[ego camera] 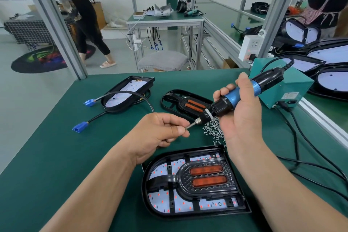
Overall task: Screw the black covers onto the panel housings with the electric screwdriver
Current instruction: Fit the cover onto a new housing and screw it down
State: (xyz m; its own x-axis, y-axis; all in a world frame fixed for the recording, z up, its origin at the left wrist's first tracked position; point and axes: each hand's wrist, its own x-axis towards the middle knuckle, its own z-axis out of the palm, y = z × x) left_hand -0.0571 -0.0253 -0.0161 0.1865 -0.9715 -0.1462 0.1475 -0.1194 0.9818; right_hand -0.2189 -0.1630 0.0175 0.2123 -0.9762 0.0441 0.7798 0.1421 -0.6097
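The right hand point(239, 118) is wrapped round the blue-and-black barrel of the electric screwdriver point(237, 96), holding it off the bench and tilted so its bit point(190, 125) points toward eight o'clock. There the left hand point(160, 132) pinches the tip between thumb and forefinger. This looks like seating a screw on the bit before driving, though the pinch hides any screw. The loose screws point(214, 130) lie heaped directly under the tool, between the two hands, likely so each one is a short reach away. At six o'clock from the hands, nearest the person, lies the panel housing point(150, 207) with a black cover point(185, 173) set inside its rim, flat and face up for the driver to come straight down. At twelve o'clock a spare cover point(180, 101) lies on the green mat point(56, 156), and at ten o'clock a second housing point(128, 90) trails cables with blue connectors point(80, 127), apparently queued. At two o'clock the teal power box point(286, 92) feeds the tool's cord.
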